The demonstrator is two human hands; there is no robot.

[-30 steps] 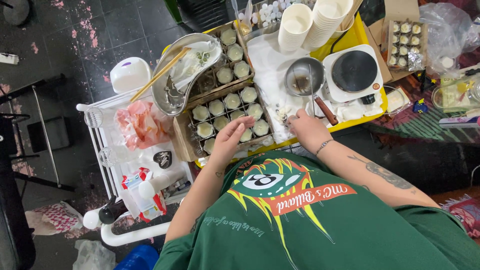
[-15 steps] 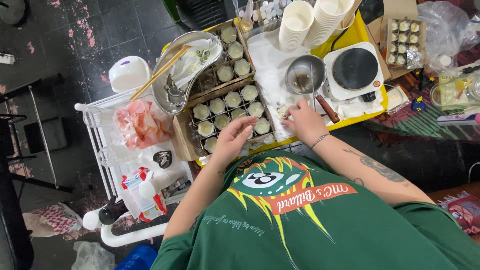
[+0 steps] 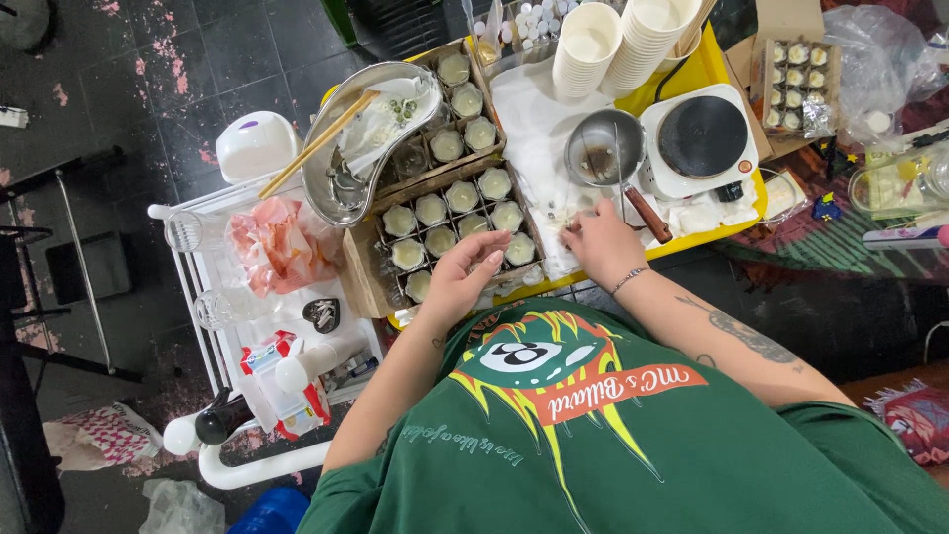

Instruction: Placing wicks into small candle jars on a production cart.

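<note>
Left hand (image 3: 463, 275) rests on the near row of filled glass jars (image 3: 447, 218) in the cardboard tray (image 3: 361, 272), fingers spread, clamped on nothing. Tray's long axis runs along the counter (image 3: 727, 69) front edge; jars stand upright. Right hand (image 3: 601, 242) lies on the white cloth (image 3: 529, 119) near the front edge, fingertips pinched together on something too small to tell. Just beyond it: small pot (image 3: 601, 148), handle pointing toward the person. Hotplate (image 3: 702, 138) to its right; paper cup stacks (image 3: 618, 40) at the far edge. Steel bowl (image 3: 361, 138) with chopsticks overlaps the tray's left end. Dark tiled floor (image 3: 148, 59).
</note>
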